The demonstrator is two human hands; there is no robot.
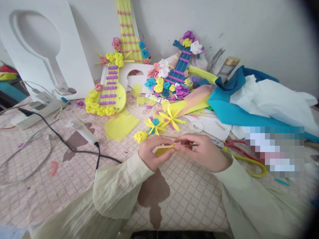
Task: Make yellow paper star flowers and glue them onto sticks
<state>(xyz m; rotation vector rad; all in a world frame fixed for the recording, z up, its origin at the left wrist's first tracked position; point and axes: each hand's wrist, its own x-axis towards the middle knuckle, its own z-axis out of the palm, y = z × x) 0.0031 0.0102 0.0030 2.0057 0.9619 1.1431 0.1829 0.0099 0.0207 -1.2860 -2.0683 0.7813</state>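
Observation:
Over the middle of the table, my left hand (151, 154) pinches a small piece of yellow paper (161, 151) between thumb and fingers. My right hand (203, 151) closes on a thin stick (191, 145), its fingertips meeting the left ones at the paper. The fingers partly cover where paper and stick touch. Just beyond my hands lie a ruffled yellow paper rose (141, 136) and two pointed yellow paper flowers, one in front (156, 126) and another behind it (172, 119). Yellow paper squares (121, 125) are spread to the left of them.
A white glue gun (83, 132) with a black cord lies left, near a power strip (37, 111). Flower-trimmed model instruments, one yellow (119, 96) and one blue (180, 68), lean at the back. Scissors (260, 168) and blue crepe paper (229, 108) are right.

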